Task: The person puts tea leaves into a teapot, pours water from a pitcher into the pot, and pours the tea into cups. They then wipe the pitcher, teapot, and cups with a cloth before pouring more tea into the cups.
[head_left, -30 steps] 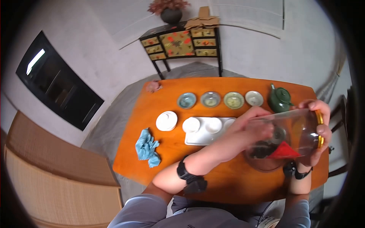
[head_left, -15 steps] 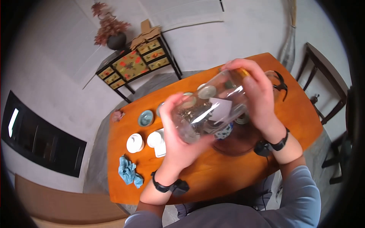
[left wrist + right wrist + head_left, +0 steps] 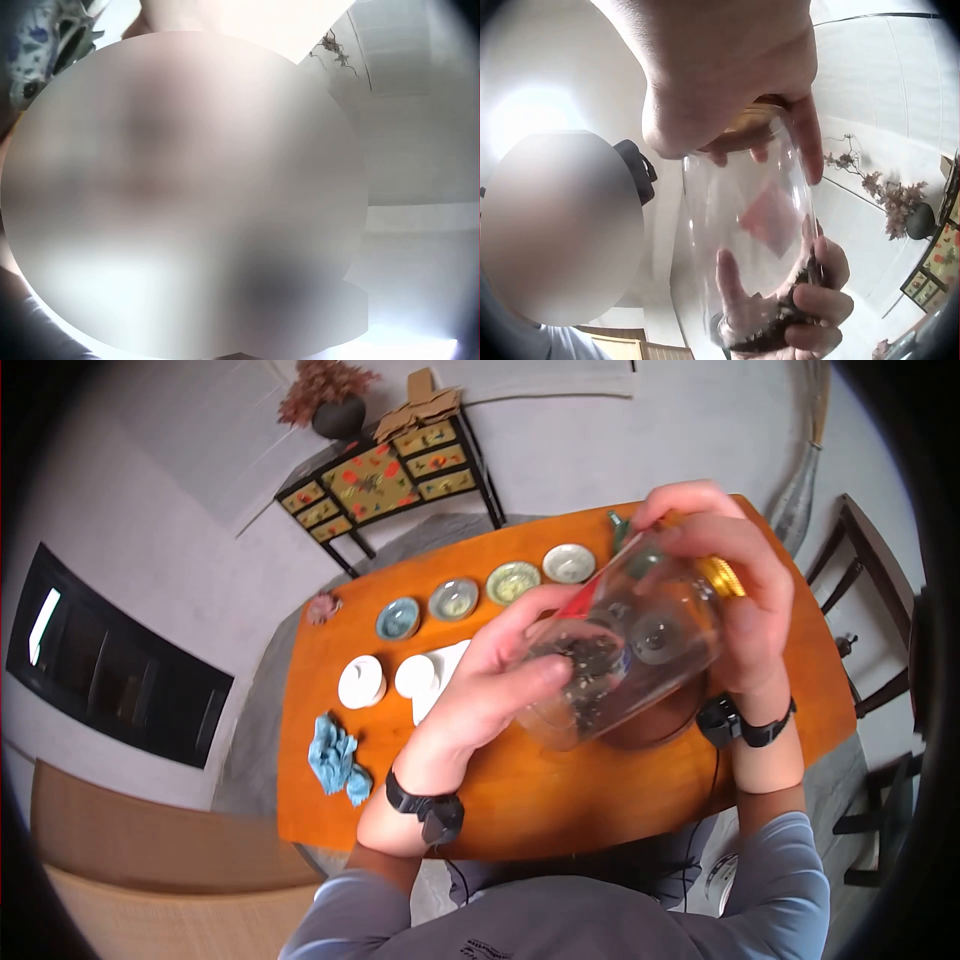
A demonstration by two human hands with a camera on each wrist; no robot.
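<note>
A clear jar [image 3: 640, 650] with dark loose bits at its base and a red label hangs tilted above the table. The left hand [image 3: 500, 675] grips its base end, thumb across the near side; in the right wrist view those fingers [image 3: 821, 304] curl round the bottom of the jar [image 3: 742, 217]. The right hand [image 3: 735, 575] is curled round the gold lid [image 3: 722, 577] at the other end, and in the right wrist view the right hand [image 3: 727, 75] covers most of that lid. A large blur fills much of the left wrist view, where neither grip can be made out.
On the wooden table [image 3: 480, 790] stand several bowls [image 3: 455, 600] in a row, a white lidded cup [image 3: 362, 682], a white tray [image 3: 425, 705] with a cup, and a crumpled blue cloth [image 3: 333, 755]. A green teapot [image 3: 618, 530] is partly hidden behind the jar.
The jar has swung leftward from the table's right side and turned in the hands. The left hand has come from across its side to its base end. The head view has also shifted.
</note>
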